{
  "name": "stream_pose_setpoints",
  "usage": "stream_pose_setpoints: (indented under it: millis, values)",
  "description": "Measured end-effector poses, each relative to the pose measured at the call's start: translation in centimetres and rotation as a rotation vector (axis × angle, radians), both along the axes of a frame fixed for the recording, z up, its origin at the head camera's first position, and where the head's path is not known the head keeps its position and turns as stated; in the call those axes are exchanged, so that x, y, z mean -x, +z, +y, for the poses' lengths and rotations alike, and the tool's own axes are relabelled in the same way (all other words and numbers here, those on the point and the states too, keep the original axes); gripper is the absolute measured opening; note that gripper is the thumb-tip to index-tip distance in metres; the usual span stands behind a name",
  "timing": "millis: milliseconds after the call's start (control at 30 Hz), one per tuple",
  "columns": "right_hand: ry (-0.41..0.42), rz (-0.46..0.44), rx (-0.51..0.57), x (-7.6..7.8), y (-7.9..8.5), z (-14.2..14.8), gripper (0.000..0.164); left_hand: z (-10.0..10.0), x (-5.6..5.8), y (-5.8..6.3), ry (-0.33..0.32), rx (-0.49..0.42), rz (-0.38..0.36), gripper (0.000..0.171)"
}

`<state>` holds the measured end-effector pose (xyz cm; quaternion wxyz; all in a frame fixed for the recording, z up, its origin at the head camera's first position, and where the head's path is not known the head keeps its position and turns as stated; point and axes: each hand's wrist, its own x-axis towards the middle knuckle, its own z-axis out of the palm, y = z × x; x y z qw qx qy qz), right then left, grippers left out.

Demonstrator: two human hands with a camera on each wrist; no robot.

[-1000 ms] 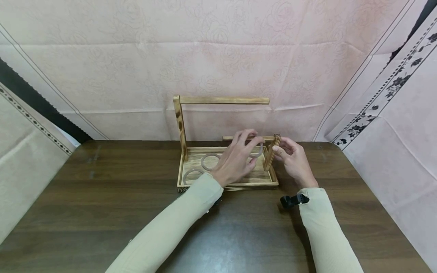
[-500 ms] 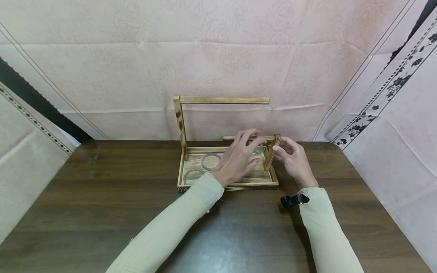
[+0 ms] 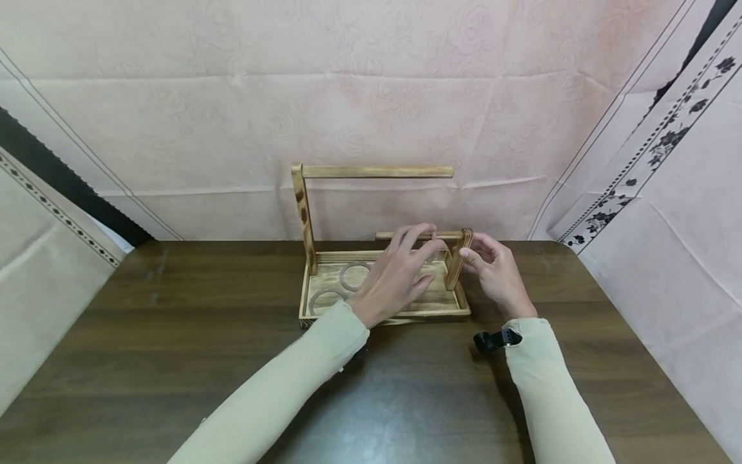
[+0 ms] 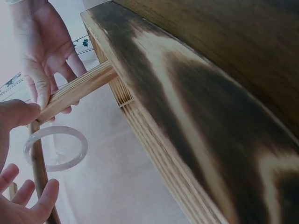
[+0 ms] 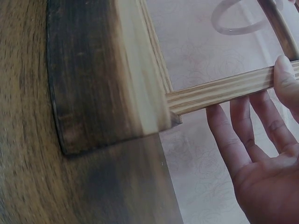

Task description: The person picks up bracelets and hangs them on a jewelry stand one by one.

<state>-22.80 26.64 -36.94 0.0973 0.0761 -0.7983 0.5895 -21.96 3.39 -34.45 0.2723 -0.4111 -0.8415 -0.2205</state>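
Pale, clear bangle (image 4: 84, 142) appears looped around the lower bar (image 3: 385, 236), near the short post (image 3: 458, 264) at the right end of the wooden tray (image 3: 429, 314). Left hand (image 3: 394, 277) is right by it, fingers spread and loosely bent either side of the bar; no grip on the bangle visible, light contact can't be ruled out. Right hand (image 3: 501, 274) pinches the short post near its top, thumb against fingers. Step in hand looks like settling the bangle on the bar. To do it well: brace the post so the bar doesn't wobble, let the bangle rest fully before drawing fingers off, don't snag it toward the bar's free left end. Two more bangles, a back one (image 3: 341, 277) and a front one (image 3: 311, 301), lie flat in the tray's left half; upper bar (image 3: 377, 172) runs above, off the tall post (image 3: 304, 219). Tray sits on dark counter (image 3: 203, 361), floral cloth (image 3: 371, 116) behind.
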Motion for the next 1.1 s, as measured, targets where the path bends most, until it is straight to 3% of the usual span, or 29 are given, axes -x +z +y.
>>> stream_pose_setpoints:
  millis: [333, 633, 933, 1100]
  values:
    - [-0.002, -0.009, -0.003, 0.0, 0.0, -0.1, 0.037, -1.9, -0.3, 0.2, -0.018, 0.027, 0.002, 0.054]
    - [-0.001, 0.003, 0.03, 0.2, -0.2, 0.0, 0.032, -3.7, -0.4, 0.5, -0.028, 0.081, -0.003, 0.043]
    - [-0.004, 0.004, 0.028, 0.1, -0.2, 0.0, 0.028, -5.1, -0.1, 0.8, -0.096, 0.165, -0.061, 0.044]
    - [-0.005, 0.0, 0.014, 0.2, -0.3, 0.0, 0.031, -5.8, 0.1, 0.9, -0.097, 0.217, -0.115, 0.04]
